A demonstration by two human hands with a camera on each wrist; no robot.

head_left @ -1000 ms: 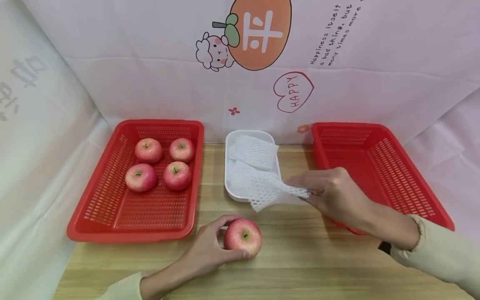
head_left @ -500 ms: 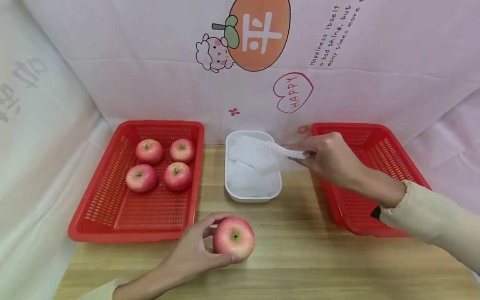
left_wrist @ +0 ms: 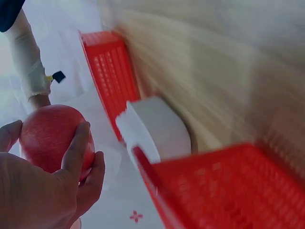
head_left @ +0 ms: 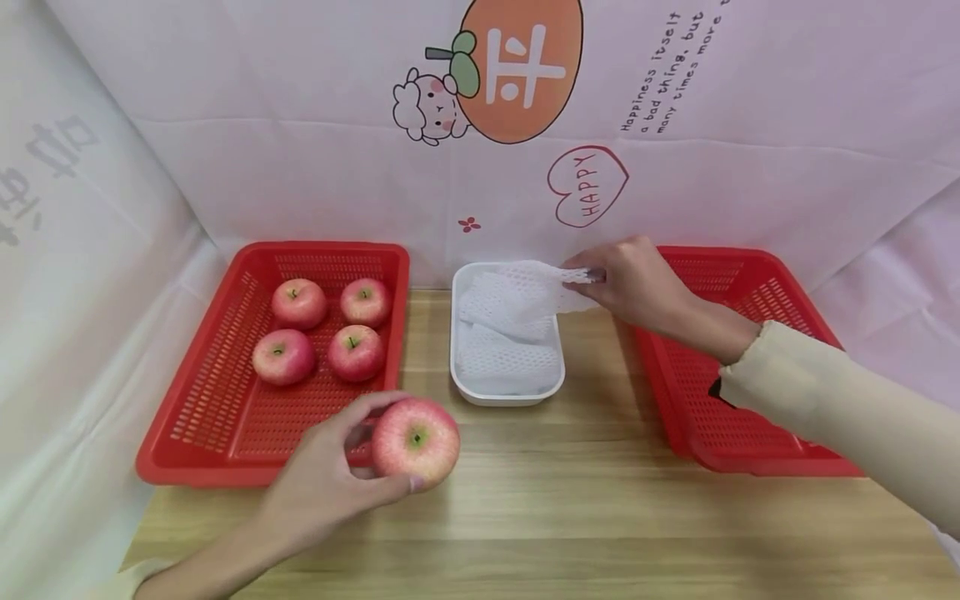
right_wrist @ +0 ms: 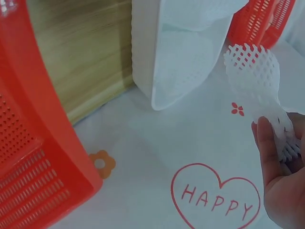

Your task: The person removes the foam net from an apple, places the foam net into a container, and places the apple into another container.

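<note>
My left hand (head_left: 318,471) grips a pink-red apple (head_left: 417,442) from its left side, thumb below and fingers over the far side, near the front edge of the left red basket (head_left: 262,475). In the left wrist view the apple (left_wrist: 52,136) sits between thumb and fingers. My right hand (head_left: 637,279) pinches a white foam fruit net (head_left: 532,279) over the back of the white tray (head_left: 508,400). The right wrist view shows the foam net (right_wrist: 252,71) with its wide mesh end spread and the other end between the fingers. More foam nets (head_left: 506,358) lie in the tray.
Several apples (head_left: 356,352) sit in the left basket. A second red basket (head_left: 720,400) stands at the right, partly behind my right forearm. A white printed cloth (head_left: 315,175) hangs behind the wooden table (head_left: 540,533).
My left hand has moved left and toward the left basket with the apple. The right hand has carried the foam net back and left, from the tray's front to its rear.
</note>
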